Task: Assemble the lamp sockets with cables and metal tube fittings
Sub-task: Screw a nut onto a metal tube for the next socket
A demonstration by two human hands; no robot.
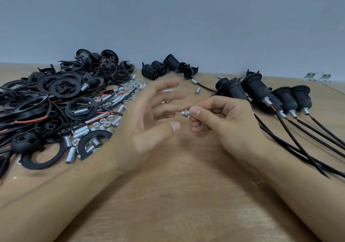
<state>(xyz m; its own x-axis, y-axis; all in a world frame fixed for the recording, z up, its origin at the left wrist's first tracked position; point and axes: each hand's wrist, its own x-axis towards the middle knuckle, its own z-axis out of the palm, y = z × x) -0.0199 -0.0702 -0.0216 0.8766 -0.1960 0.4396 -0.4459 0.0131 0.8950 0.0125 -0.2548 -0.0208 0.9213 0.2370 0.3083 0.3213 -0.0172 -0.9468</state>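
Nearest the camera, two bare forearms are reaching in from 7 and 5 o'clock over the wooden bench [186, 195]. The right hand [225, 126] is pinching a short threaded metal tube fitting [185, 113] between thumb and forefinger, just right of centre; a nut appears to be sitting on its thread, though it is too small to be sure. The left hand [149, 122] is hovering wide, fingers spread and relaxed, holding nothing, its fingertips just beside the fitting; its outline is blurring.

At 9 to 10 o'clock a tangled heap of black rings and socket parts [61, 96] is lying mixed with red and black wires, and loose metal tubes and nuts [104, 122] are spreading along its right edge, partly hidden behind the left hand. At 12 o'clock a few bare black sockets [158, 68] are lying against the grey wall [186, 17]. At 2 to 3 o'clock assembled lamp sockets [280, 98] are lying in a row, their black cables [308, 139] trailing toward 4 o'clock and being cut off by the frame edge. Small pale items at the far right are hard to make out.
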